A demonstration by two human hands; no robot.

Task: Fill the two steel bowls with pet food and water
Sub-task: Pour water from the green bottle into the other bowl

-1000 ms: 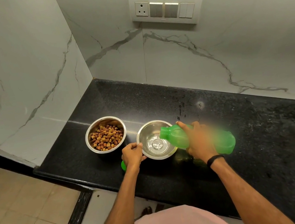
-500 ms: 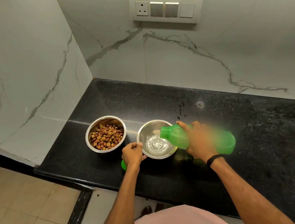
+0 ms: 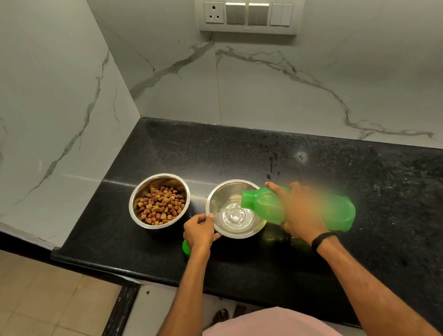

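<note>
Two steel bowls stand side by side on the black counter. The left bowl (image 3: 159, 201) holds brown pet food pellets. The right bowl (image 3: 219, 197) has some water rippling at its bottom. My left hand (image 3: 200, 228) grips the right bowl's near-left rim. My right hand (image 3: 298, 207) holds a green plastic bottle (image 3: 265, 203) tipped on its side, its open mouth over the right bowl, water running in. A green cap (image 3: 185, 246) peeks out under my left hand.
The black granite counter (image 3: 334, 177) runs right from a corner of white marble walls. A switch panel (image 3: 252, 11) sits on the back wall. Below the counter's left edge is tiled floor (image 3: 17, 307). A black band (image 3: 323, 239) circles my right wrist.
Water has risen in the right bowl as the bottle keeps pouring. Both hands and the bottle have stayed nearly in place.
</note>
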